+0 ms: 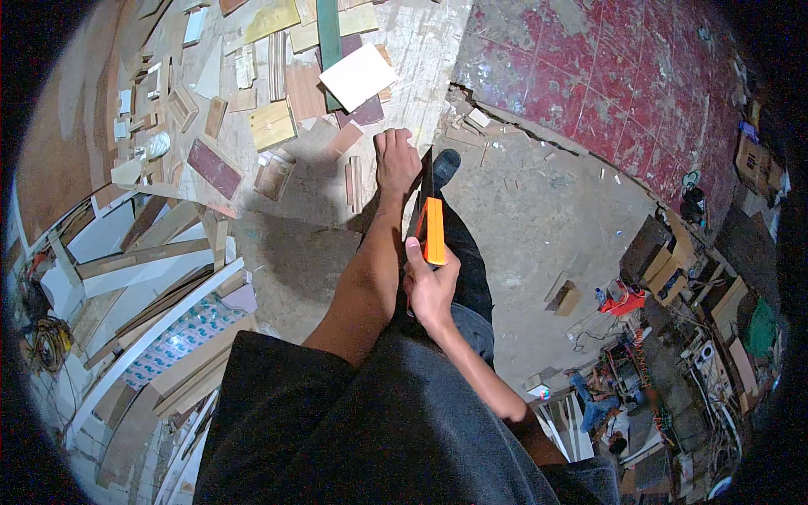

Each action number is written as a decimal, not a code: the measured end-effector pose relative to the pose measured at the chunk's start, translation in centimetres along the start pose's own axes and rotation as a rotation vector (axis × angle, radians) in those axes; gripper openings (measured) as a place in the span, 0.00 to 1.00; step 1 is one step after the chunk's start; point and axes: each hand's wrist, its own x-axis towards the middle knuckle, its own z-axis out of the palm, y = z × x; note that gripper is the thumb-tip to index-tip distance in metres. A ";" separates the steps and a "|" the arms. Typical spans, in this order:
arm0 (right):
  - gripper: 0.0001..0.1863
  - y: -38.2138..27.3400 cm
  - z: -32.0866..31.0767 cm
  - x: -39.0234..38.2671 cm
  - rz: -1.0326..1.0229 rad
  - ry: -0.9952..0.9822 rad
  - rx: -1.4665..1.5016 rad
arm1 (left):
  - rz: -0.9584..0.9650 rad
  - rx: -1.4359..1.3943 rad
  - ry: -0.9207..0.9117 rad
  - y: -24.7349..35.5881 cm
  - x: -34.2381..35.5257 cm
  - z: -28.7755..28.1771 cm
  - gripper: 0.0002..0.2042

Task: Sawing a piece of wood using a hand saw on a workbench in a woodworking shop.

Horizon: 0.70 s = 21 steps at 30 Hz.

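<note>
In my right hand point(433, 284) is a handsaw point(434, 231) with an orange handle, its dark blade pointing away from me. The fingers are closed around that handle. The blade runs along the right side of a pale wooden board point(412, 215), close to my left hand point(397, 162). My left hand presses down on the board at the edge of the worktop, fingers bent; their tips are partly hidden. Just left of it lie small grooved wood strips point(353, 183) and a reddish offcut point(344, 140).
Wood offcuts, a white rectangular panel point(358, 77) and a green strip point(329, 38) cover the worktop point(421, 76). Stacked boards point(151, 252) stand at left. My dark shoe point(447, 168) is beside the blade. Tools and scrap, including a red item point(623, 300), clutter the right floor.
</note>
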 end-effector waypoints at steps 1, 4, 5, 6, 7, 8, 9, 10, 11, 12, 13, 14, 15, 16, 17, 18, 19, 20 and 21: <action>0.16 -0.4 0.0 -0.2 0.070 0.020 0.050 | 0.003 0.024 -0.011 0.1 0.0 0.0 0.12; 0.20 0.1 -0.2 -0.2 -0.051 0.021 -0.103 | -0.021 0.068 -0.005 0.3 0.0 0.0 0.12; 0.23 -0.4 0.0 -0.3 -0.260 0.038 -0.188 | -0.015 0.061 -0.011 0.3 -0.1 0.0 0.12; 0.23 -0.6 0.2 -0.4 -0.260 0.049 -0.187 | -0.015 0.064 -0.020 0.3 -0.1 0.0 0.12; 0.23 -0.9 0.4 -0.4 -0.241 0.055 -0.214 | -0.016 0.068 -0.023 0.2 0.1 0.0 0.12; 0.22 -1.2 0.6 -0.5 -0.222 0.062 -0.241 | -0.011 0.063 -0.024 0.3 0.2 0.0 0.12; 0.19 -1.7 0.8 -0.7 -0.056 0.073 -0.221 | -0.013 0.073 -0.019 0.3 0.2 0.1 0.11; 0.18 -1.5 0.9 -0.6 -0.027 0.092 -0.242 | -0.014 0.080 -0.021 0.4 0.0 0.2 0.11; 0.18 -1.5 1.2 -0.5 -0.032 0.113 -0.241 | -0.013 0.067 -0.030 0.3 0.0 0.2 0.11; 0.18 -1.5 1.5 -0.4 -0.037 0.133 -0.240 | -0.006 0.059 -0.038 0.3 0.0 0.2 0.11; 0.18 -1.2 1.6 0.0 -0.078 0.141 -0.301 | -0.016 0.049 -0.028 0.0 0.0 -0.1 0.11; 0.18 -0.8 1.2 0.5 -0.115 0.159 -0.367 | -0.026 0.030 -0.025 0.2 0.0 -0.2 0.11; 0.17 0.0 0.2 1.6 -0.047 0.183 -0.294 | -0.041 0.039 -0.045 0.5 0.2 -0.1 0.10; 0.16 0.5 -0.5 3.1 0.008 0.196 -0.211 | -0.028 0.040 -0.042 0.5 0.6 -0.2 0.10; 0.16 -1.3 -0.2 2.9 0.091 0.165 -0.199 | -0.028 0.049 -0.013 0.5 0.3 -0.2 0.10; 0.15 -3.0 0.4 2.6 0.174 0.131 -0.188 | -0.030 0.058 0.017 0.2 0.2 -0.4 0.10; 0.16 -1.6 0.1 3.2 -0.017 0.152 -0.162 | -0.029 0.065 -0.022 0.7 0.6 0.0 0.09; 0.16 -0.7 0.3 3.5 -0.023 0.156 -0.162 | -0.025 0.060 -0.019 0.5 0.4 0.3 0.09; 0.16 0.0 0.5 3.8 -0.009 0.165 -0.149 | -0.017 0.061 -0.009 0.5 -0.1 0.6 0.09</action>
